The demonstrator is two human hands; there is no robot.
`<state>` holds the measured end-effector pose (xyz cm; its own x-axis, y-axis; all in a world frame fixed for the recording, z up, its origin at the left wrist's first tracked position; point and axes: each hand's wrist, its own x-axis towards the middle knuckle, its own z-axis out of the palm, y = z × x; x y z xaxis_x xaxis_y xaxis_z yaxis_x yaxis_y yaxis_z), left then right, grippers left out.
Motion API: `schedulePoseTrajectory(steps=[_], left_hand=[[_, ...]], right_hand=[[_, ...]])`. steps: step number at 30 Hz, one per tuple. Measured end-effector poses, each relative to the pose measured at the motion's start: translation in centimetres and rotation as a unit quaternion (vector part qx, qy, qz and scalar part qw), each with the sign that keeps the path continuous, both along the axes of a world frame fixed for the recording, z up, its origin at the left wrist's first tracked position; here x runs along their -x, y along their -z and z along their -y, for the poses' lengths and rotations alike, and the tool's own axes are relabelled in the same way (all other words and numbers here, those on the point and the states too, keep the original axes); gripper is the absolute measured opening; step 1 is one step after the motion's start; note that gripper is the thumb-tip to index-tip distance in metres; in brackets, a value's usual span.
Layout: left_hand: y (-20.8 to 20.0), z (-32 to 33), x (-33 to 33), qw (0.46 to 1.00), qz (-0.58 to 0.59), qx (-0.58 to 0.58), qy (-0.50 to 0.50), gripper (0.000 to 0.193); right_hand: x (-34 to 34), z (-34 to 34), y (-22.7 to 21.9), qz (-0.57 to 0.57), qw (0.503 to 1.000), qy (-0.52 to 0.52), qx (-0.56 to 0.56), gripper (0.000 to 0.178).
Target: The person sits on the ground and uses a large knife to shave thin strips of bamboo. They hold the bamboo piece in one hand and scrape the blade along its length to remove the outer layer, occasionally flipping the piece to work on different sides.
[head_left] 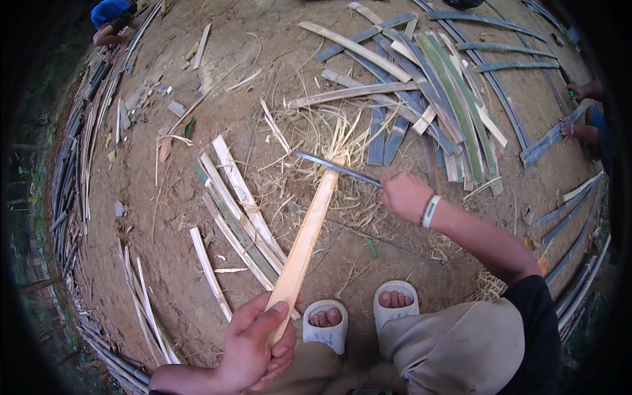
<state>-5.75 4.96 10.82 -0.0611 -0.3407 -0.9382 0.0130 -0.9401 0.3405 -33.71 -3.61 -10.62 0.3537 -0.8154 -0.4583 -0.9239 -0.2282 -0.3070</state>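
Observation:
My left hand is closed round the near end of a pale bamboo strip, which slants away from me. In my right hand is the handle of a knife, fingers wrapped round it. The dark blade lies across the far part of the strip, touching it or just above; I cannot tell which. Thin curled shavings spread from the strip's far end and over the ground below. The knife's handle is mostly hidden by my fingers.
Split bamboo strips lie left of the held one. A larger pile of strips is at the far right. Another person's hands hold a bamboo piece at the right edge. A crouching person is far left. Bamboo poles line the left side.

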Motion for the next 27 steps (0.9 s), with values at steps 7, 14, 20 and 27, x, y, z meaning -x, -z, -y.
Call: schedulePoseTrajectory(steps=[7,14,20,27], left_hand=[[0.6,0.3,-0.5,0.999,-0.04,0.019,-0.009,0.032],[0.3,0.2,-0.2,0.999,-0.027,0.024,0.006,0.034],[-0.1,-0.1,-1.2,0.998,-0.049,0.025,-0.037,0.034],[1.2,0.5,-1.7,0.999,-0.046,0.016,0.016,0.03]], right_hand=[[1.3,0.6,0.4,0.022,0.997,0.057,-0.057,0.028],[1.0,0.4,-0.2,0.055,0.998,0.005,-0.007,0.028],[0.9,0.7,0.4,0.033,0.997,0.053,-0.034,0.029],[2.9,0.5,1.5,0.009,0.996,0.086,-0.031,0.028]])
